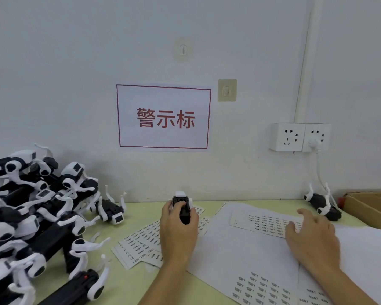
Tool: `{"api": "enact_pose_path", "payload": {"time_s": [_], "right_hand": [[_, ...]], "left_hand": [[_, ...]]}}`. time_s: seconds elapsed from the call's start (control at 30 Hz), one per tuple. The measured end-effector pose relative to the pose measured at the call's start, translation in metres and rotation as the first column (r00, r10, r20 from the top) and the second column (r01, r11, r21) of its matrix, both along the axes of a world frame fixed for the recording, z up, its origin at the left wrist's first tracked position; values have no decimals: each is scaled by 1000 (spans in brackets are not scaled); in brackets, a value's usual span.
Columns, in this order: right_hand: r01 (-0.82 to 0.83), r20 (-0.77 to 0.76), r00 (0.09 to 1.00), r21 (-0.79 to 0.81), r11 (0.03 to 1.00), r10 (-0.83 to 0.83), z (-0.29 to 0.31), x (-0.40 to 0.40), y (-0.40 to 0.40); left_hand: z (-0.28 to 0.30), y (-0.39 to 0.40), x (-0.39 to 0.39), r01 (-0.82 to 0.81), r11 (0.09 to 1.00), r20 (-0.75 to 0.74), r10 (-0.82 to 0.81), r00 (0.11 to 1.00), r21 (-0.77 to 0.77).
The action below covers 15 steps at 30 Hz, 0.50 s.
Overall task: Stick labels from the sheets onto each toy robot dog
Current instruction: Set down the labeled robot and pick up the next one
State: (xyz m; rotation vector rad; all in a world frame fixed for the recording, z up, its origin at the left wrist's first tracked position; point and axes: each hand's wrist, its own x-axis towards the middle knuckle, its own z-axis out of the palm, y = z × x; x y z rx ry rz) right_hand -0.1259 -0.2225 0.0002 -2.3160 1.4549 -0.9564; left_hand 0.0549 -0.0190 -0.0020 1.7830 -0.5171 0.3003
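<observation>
**Head cam: one dog in hand, labels on the table**

Left hand (178, 225) grips a black-and-white toy dog (182, 205) over the table's (128, 280) middle. Right hand (312, 236), fingers spread loose, rests on a label sheet (264, 222). Dog pile (33, 214) sits left.

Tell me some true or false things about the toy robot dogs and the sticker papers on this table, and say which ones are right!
1. The left hand holds a toy robot dog. True.
2. The big pile of robot dogs is on the right side of the table. False: the pile is on the left; only one lone dog lies at the right, by the cardboard box.
3. The right hand rests on a label sheet. True.
4. The right hand holds a robot dog. False: its fingers are spread and it holds nothing.
5. The wall sign has red writing. True.
</observation>
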Motion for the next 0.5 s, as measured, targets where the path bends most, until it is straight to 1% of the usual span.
{"api": "enact_pose_path", "payload": {"time_s": [0.07, 0.13, 0.23, 0.33, 0.4, 0.5], "right_hand": [[71, -191, 980, 94, 993, -52, 0, 0, -2], [64, -253, 967, 129, 990, -30, -1, 3, -5], [30, -253, 967, 136, 990, 6, -2, 4, -9], [13, -196, 980, 165, 986, 20, -1, 4, -10], [54, -190, 981, 169, 984, -21, -2, 3, -12], [114, -258, 964, 170, 979, -67, -3, 4, -12]], "left_hand": [[0, 0, 0, 2, 1000, 18, -1, 1000, -17], [0, -1, 1, -15, 1000, 38, 15, 999, 5], [0, -1, 1, -35, 999, 32, 34, 999, 30], [0, 0, 0, -37, 999, 22, 36, 999, 31], [1, 0, 0, -37, 999, 13, 37, 999, 27], [1, 1, -1, -39, 999, 16, 39, 999, 23]]}}
